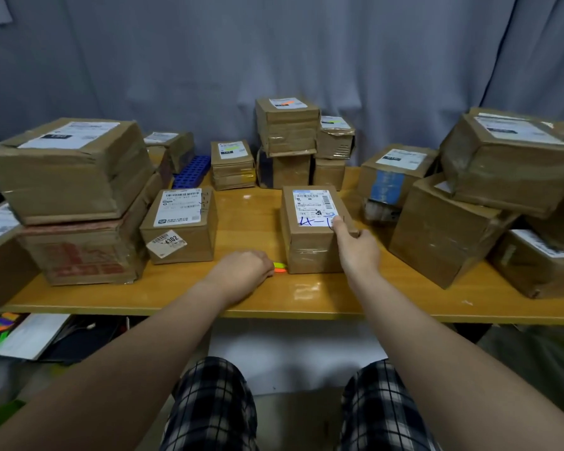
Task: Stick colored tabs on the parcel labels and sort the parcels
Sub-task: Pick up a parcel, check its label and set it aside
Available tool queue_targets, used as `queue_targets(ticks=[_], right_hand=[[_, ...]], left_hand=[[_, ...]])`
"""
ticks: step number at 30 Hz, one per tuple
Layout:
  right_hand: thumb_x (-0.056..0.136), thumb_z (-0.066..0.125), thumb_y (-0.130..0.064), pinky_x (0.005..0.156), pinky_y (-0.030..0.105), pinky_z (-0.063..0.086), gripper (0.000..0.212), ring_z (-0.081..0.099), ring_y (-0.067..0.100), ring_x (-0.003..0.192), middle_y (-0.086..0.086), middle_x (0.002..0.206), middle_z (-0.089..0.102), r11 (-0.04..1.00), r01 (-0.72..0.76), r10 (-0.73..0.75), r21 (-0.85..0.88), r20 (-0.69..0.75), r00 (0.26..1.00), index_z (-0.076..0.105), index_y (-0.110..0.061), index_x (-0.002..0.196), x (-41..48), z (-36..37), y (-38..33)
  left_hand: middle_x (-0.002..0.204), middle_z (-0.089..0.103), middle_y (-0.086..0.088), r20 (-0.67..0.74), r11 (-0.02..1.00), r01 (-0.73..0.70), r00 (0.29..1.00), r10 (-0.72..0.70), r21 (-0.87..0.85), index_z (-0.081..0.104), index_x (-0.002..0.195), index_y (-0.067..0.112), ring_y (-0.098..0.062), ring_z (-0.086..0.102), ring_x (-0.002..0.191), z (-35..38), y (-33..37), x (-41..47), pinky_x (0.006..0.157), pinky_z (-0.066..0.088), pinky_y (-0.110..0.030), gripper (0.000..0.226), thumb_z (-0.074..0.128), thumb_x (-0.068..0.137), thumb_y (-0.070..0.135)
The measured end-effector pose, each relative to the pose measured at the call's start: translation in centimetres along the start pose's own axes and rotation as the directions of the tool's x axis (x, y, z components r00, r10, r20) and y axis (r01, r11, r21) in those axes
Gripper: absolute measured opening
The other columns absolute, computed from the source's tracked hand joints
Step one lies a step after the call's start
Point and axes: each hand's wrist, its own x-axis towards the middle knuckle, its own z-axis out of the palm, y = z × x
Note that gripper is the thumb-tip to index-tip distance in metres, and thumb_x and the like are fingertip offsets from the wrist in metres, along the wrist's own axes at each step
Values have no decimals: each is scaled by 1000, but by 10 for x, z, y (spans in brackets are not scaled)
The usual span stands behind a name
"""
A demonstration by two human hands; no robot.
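Cardboard parcel point(310, 242), long axis pointing away, lies just right of the curled left hand point(241, 271), whose hold on the colored tabs point(279, 267) at its fingertips cannot be told, while the nearer right hand point(358, 252) grips its right edge, thumb on the label point(311, 205).

One wide-angle camera rides on the person's head, facing forward and tilted down across the wooden surface point(248, 222) to the grey curtain point(209, 60) behind. It sits close (the left hand point(241, 271) and right hand point(358, 252) reach in from the bottom edge, plaid shorts point(209, 411) beneath them).
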Motion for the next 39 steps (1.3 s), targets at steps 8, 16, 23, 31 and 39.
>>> queue_targets(ticks=[8,16,23,31,39], right_hand=[[92,49,-56,87,39,51,57,59,23,99,7,114,63,999,40,-40,-24,-28,999,53,-9,124,4,8,-3],[91,50,-58,85,35,52,64,56,16,96,0,114,61,998,61,-62,-18,-27,998,48,-9,132,8,11,-2],[90,49,-59,86,40,54,62,60,22,100,5,114,63,998,54,-56,-33,-39,998,50,-11,128,9,15,-1],[84,54,-62,92,46,50,64,57,26,109,6,126,57,999,33,-34,-21,-4,999,43,-18,130,6,25,-5],[94,53,-41,106,37,32,45,40,23,127,5,135,50,853,442,-455,-278,22,890,51,-17,133,8,12,-39]], left_hand=[[115,60,-1,-73,957,139,984,-163,-254,66,108,17,-20,54,110,-5,-16,1,93,43,-32,28,56,93,39],[117,58,-9,322,789,603,776,-543,-123,53,124,9,-24,55,107,-17,-15,27,86,47,-32,57,69,82,45],[121,55,-10,432,713,666,721,-541,-218,49,126,7,-24,52,109,-22,-15,28,87,44,-32,63,72,80,43],[117,58,-6,219,651,591,797,-563,-476,53,123,12,-21,54,100,-28,-12,23,79,41,-28,51,76,80,27],[78,62,-2,-32,319,177,831,-555,-931,63,98,6,-10,59,70,-73,-1,35,59,51,-14,28,44,101,27]])
